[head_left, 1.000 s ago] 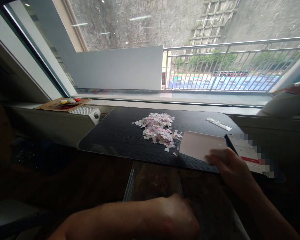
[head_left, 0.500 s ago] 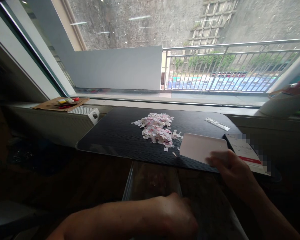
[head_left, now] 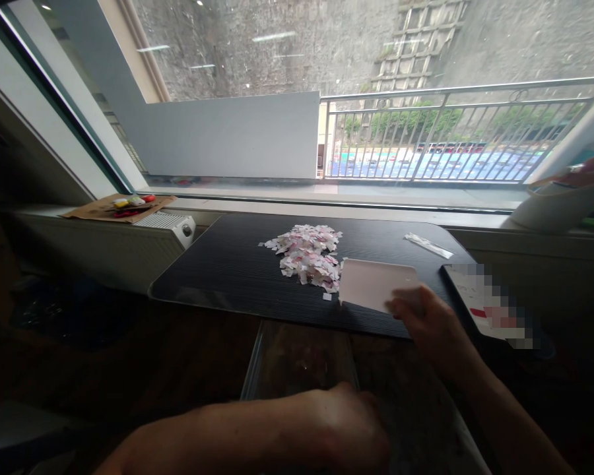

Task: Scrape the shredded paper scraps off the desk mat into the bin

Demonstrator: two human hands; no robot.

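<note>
My right hand (head_left: 426, 313) grips the right end of a flat, pale rectangular plate (head_left: 371, 280) with rounded corners. The plate's left edge is against the right side of a heap of small white and pink paper scraps (head_left: 309, 257) on the dark table (head_left: 218, 270). One loose scrap (head_left: 327, 297) lies just in front of the heap. Down in the shadow below the table edge, my left hand (head_left: 356, 422) is curled with its fingers hidden. It is close to a clear plastic box (head_left: 301, 363), and whether it grips the box cannot be made out.
A partly blurred white booklet or box with red marks (head_left: 480, 310) lies at the table's right end. Behind it lies a thin clear packet (head_left: 428, 246). A radiator (head_left: 173, 231) stands left of the table, with cardboard (head_left: 99, 208) holding small items. A window runs behind.
My right hand has moved left with the plate, pushing the loose scraps on the right against the heap. My left hand has stayed about where it was.
</note>
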